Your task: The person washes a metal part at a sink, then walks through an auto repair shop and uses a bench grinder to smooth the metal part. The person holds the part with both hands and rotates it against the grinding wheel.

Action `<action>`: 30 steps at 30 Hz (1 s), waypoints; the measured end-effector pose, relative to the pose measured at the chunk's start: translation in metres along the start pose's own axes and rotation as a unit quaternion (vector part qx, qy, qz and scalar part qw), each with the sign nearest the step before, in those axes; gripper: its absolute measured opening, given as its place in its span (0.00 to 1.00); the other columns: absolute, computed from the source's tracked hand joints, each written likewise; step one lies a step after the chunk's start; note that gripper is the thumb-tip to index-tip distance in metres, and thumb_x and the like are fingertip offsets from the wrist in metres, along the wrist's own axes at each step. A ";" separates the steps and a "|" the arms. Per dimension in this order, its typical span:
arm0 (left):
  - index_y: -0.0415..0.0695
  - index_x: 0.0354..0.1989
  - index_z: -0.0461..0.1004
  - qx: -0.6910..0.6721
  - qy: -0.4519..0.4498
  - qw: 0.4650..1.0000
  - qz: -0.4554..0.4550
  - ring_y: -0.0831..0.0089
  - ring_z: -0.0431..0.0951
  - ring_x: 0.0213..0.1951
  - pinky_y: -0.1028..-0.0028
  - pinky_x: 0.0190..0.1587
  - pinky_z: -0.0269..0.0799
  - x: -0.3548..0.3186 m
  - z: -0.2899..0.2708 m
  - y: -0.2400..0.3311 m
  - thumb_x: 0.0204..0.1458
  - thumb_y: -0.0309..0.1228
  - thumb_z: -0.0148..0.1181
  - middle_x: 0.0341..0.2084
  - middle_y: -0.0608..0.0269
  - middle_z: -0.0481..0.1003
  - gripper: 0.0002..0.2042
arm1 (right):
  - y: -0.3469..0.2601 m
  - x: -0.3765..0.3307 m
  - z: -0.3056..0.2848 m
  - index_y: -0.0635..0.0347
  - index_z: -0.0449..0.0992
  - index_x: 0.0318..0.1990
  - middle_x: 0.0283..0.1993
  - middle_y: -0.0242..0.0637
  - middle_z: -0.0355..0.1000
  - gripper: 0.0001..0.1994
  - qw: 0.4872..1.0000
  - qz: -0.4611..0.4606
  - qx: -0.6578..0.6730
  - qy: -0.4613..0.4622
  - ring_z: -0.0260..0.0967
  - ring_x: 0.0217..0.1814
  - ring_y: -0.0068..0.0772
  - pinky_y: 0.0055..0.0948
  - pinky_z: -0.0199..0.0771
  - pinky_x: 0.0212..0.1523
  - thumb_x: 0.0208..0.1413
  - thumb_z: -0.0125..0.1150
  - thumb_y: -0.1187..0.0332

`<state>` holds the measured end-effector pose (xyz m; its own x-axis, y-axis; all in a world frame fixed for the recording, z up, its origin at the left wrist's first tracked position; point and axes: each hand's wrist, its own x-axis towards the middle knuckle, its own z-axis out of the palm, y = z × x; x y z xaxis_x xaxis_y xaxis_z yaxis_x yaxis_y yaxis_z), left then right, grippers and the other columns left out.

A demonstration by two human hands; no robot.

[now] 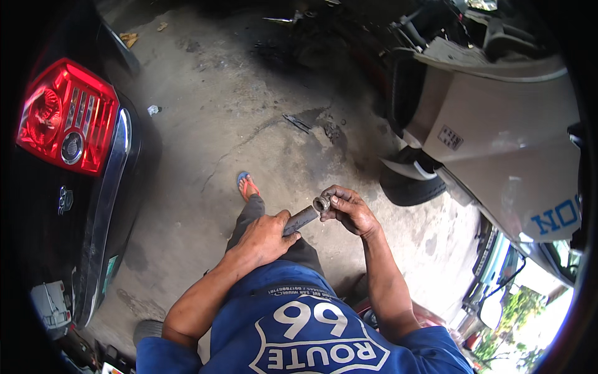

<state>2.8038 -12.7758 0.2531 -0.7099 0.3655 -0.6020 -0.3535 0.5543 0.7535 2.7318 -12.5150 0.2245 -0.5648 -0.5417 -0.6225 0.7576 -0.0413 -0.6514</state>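
Note:
My left hand [266, 238] is wrapped round a short dark grey tube [302, 220] in front of my body. The tube slants up and to the right out of my fist. At its far end, the fingers of my right hand [354, 213] pinch a worn metal ring-shaped fitting [321, 204] with a round opening. The fitting sits right by the tube's end; whether the two are joined I cannot tell. Dark smudges mark my right fingers.
A black car with a red tail lamp [70, 118] stands close on my left. On the right is a white vehicle [498, 143] with a dark tyre [411, 186] beneath. Black scraps [298, 123] lie on the stained concrete floor [205, 93]. My sandalled foot [248, 186] is forward.

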 end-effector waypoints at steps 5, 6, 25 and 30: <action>0.36 0.45 0.72 0.065 -0.036 0.996 0.050 0.41 0.82 0.37 0.51 0.44 0.75 -0.012 0.035 0.007 0.58 0.39 0.64 0.29 0.40 0.79 0.18 | 0.043 -0.062 -0.001 0.65 0.75 0.49 0.43 0.37 0.76 0.13 0.995 -0.081 -0.001 0.054 0.77 0.43 0.29 0.32 0.80 0.49 0.68 0.58 0.62; 0.36 0.45 0.72 0.077 -0.046 0.994 0.061 0.41 0.82 0.37 0.52 0.44 0.75 -0.019 0.044 0.007 0.58 0.39 0.64 0.29 0.41 0.79 0.18 | 0.052 -0.078 0.001 0.64 0.75 0.47 0.42 0.36 0.75 0.12 0.993 -0.087 -0.042 0.066 0.77 0.42 0.29 0.31 0.80 0.49 0.68 0.59 0.62; 0.38 0.42 0.76 0.056 -0.182 0.976 0.106 0.62 0.79 0.29 0.64 0.38 0.76 -0.099 0.071 0.002 0.61 0.46 0.60 0.27 0.55 0.79 0.19 | 0.156 -0.186 0.113 0.64 0.73 0.56 0.46 0.37 0.74 0.19 0.945 -0.242 0.081 0.206 0.74 0.47 0.28 0.31 0.79 0.50 0.62 0.65 0.63; 0.37 0.56 0.70 -0.329 -0.274 0.901 -0.067 0.71 0.76 0.31 0.69 0.38 0.76 -0.083 0.031 -0.012 0.70 0.51 0.43 0.30 0.59 0.76 0.26 | 0.177 -0.160 0.120 0.61 0.71 0.56 0.45 0.38 0.76 0.19 0.893 -0.294 0.284 0.191 0.76 0.45 0.30 0.36 0.81 0.49 0.60 0.64 0.64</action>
<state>2.8854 -12.7896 0.2860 -0.2909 0.7426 -0.6033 -0.8261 0.1231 0.5499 2.9958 -12.5368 0.2605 -0.9078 0.0347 -0.4180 0.2759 -0.7015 -0.6571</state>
